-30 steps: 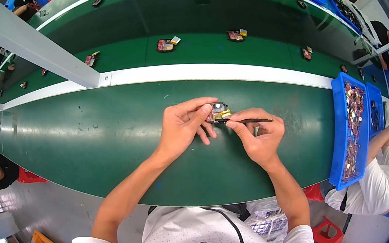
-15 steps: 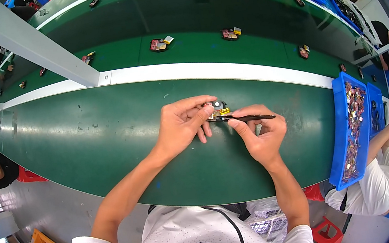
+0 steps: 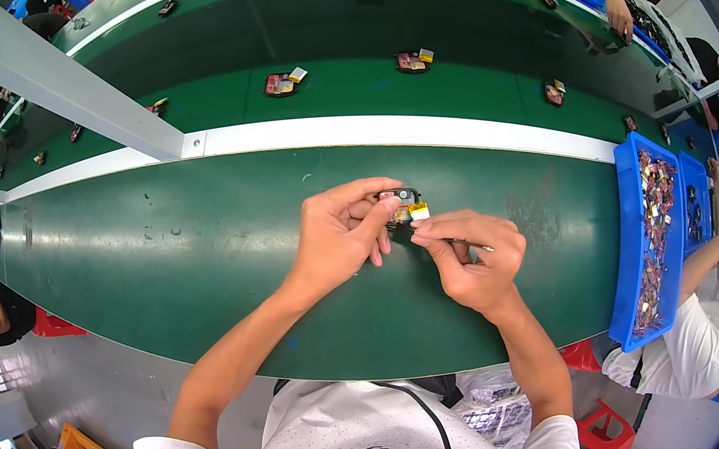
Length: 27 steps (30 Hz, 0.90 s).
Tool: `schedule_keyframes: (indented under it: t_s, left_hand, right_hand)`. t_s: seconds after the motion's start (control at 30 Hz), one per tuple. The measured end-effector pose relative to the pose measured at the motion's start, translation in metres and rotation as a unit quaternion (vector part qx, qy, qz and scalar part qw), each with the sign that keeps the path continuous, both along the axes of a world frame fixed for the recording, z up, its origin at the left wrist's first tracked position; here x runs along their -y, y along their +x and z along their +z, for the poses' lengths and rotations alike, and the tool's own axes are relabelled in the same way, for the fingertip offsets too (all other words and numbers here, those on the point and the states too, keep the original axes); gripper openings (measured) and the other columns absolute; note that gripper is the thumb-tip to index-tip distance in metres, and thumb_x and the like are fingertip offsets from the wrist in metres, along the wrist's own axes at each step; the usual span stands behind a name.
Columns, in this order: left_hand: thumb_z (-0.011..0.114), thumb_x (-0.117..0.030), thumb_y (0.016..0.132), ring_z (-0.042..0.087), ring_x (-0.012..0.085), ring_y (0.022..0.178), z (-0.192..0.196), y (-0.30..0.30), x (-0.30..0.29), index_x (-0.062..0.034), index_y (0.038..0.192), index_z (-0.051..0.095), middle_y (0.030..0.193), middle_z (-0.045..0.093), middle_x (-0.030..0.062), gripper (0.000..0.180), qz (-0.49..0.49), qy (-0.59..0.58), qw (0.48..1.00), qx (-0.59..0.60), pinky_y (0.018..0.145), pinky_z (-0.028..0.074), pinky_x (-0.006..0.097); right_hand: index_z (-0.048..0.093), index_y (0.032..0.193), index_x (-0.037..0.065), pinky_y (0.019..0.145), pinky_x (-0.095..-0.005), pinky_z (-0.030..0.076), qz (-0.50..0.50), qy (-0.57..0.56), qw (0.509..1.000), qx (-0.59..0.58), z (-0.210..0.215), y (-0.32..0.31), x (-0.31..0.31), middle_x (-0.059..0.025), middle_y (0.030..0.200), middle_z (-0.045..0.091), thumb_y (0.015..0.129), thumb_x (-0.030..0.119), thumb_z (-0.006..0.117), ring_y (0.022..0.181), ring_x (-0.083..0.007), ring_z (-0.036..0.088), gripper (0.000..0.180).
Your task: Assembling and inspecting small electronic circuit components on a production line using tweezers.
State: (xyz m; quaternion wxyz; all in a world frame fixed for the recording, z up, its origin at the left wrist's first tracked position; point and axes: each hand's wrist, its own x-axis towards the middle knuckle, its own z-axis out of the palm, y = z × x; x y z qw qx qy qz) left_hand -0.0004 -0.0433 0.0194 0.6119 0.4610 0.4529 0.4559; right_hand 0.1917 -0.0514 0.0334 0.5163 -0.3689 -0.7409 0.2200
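Above the green table, my left hand pinches a small black device housing between thumb and fingers. A reddish circuit board lies inside it, partly under my thumb. A small silver battery with yellow tape sits at the housing's right side. My right hand is closed around dark tweezers, of which only a short end shows past the fingers. Its thumb and forefinger meet just below the battery; whether they touch it I cannot tell.
Behind a white rail, a green conveyor belt carries several similar open housings. At the right stands a blue tray full of small reddish parts. A grey post rises at the left. Co-workers sit on both sides.
My right hand has turned, so the tweezers, earlier seen lengthwise, are now mostly hidden. The battery shows more of its silver face. Housings on the belt have moved left.
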Motion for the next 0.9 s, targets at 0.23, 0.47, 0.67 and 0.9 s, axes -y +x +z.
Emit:
schedule_keyframes:
  t_s: [0.23, 0.47, 0.67, 0.9]
  left_hand:
    - [0.062, 0.000, 0.099, 0.062, 0.0094, 0.056, -0.001, 0.012, -0.001, 0.0070, 0.117, 0.066, 0.079, 0.070, 0.0082, 0.020, 0.019, 0.027, 0.999, -0.043, 0.045, 0.048, 0.023]
    - [0.065, -0.006, 0.097, 0.064, 0.0131, 0.052, 0.018, -0.001, -0.078, 0.0080, 0.111, 0.068, 0.075, 0.068, 0.0102, 0.020, 0.106, 0.100, 0.971, -0.189, 0.044, 0.050, 0.028]
    - [0.071, -0.009, 0.089, 0.069, 0.0340, 0.079, 0.011, -0.025, -0.143, -0.0002, 0.099, 0.075, 0.093, 0.068, 0.0194, 0.014, 0.212, 0.303, 0.778, -0.508, 0.072, 0.054, 0.044]
    - [0.068, -0.010, 0.086, 0.069, 0.0376, 0.091, 0.044, 0.003, -0.180, -0.0026, 0.092, 0.077, 0.098, 0.071, 0.0155, 0.013, 0.182, 0.323, 0.799, -0.473, 0.081, 0.054, 0.046]
  right_hand:
    - [0.074, 0.083, 0.004, 0.050, -0.0255, 0.051, 0.012, 0.043, 0.999, 0.024, 0.001, 0.004, -0.004, -0.0095, 0.080, 0.077, 0.074, -0.007, 0.079, 0.060, -0.0188, 0.072, 0.014]
    - [0.074, 0.088, 0.003, 0.041, -0.0225, 0.037, -0.056, 0.035, 0.997, -0.034, 0.013, 0.021, -0.002, -0.0091, 0.088, 0.078, 0.076, -0.004, 0.083, 0.044, -0.0073, 0.051, 0.017]
    - [0.075, 0.092, 0.003, 0.040, -0.0218, 0.033, -0.059, 0.039, 0.996, -0.053, 0.026, 0.021, 0.002, -0.0093, 0.091, 0.078, 0.077, -0.003, 0.083, 0.040, -0.0055, 0.042, 0.018]
    - [0.075, 0.090, 0.005, 0.040, -0.0230, 0.034, -0.047, 0.033, 0.998, -0.036, 0.041, 0.018, 0.006, -0.0078, 0.092, 0.078, 0.076, -0.002, 0.083, 0.040, -0.0065, 0.042, 0.018]
